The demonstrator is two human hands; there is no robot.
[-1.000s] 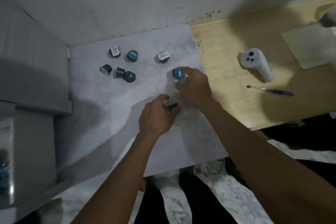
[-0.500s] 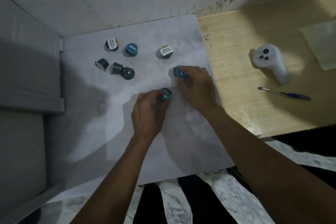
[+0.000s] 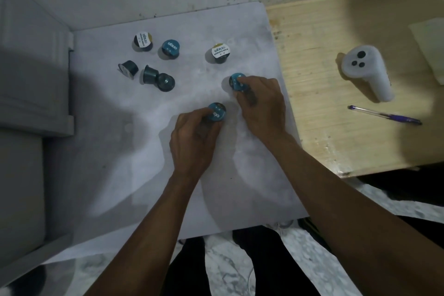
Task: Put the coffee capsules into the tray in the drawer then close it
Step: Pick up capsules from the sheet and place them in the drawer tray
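Observation:
Several coffee capsules lie on a pale grey tabletop (image 3: 115, 151). My left hand (image 3: 192, 139) grips a teal-lidded capsule (image 3: 217, 112) between thumb and fingers. My right hand (image 3: 262, 106) pinches another teal-lidded capsule (image 3: 236, 81) just beyond it. Farther back stand a white-lidded capsule (image 3: 143, 41), a teal one (image 3: 170, 48) and a second white-lidded one (image 3: 219, 53). Three dark capsules lie tipped at the left: one (image 3: 128, 69), one (image 3: 150, 74), one (image 3: 165, 81). The drawer and its tray are out of view.
A grey cabinet (image 3: 33, 79) borders the left side. To the right is a wooden desk (image 3: 324, 127) with a white handheld controller (image 3: 367, 72), a purple pen (image 3: 386, 115) and a sheet of paper (image 3: 430, 45). The wall runs along the back.
My left hand has turned its capsule lid-up and closed around it; my right hand has closed on the other teal capsule. The view shifted right, losing the drawer at the left edge.

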